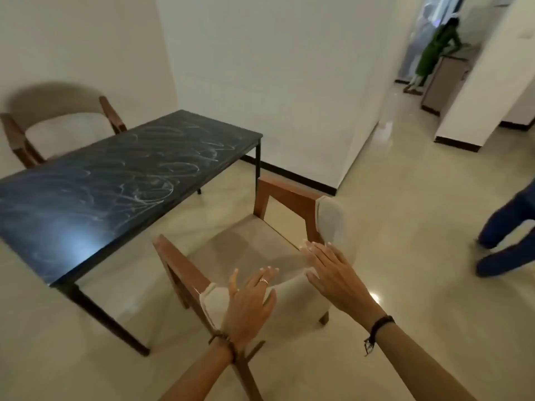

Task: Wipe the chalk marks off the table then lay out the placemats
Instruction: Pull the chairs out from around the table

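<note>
A dark rectangular table (58, 227) stands to my left, its top covered in white chalk marks (150, 186) as loops and scribbles. Right in front of me is a wooden chair (176, 261) with a cream padded backrest and seat. My left hand (249, 302) rests on the top of the backrest, fingers spread. My right hand (335, 273) hovers flat over the backrest's right part, fingers apart, holding nothing. No cloth or placemats are in view.
A second wooden chair (58, 123) stands behind the table by the wall. A person's legs in blue trousers (503, 238) are at the right edge. Another person in green (434, 50) stands far off in the doorway. Glossy tiled floor surrounds the table.
</note>
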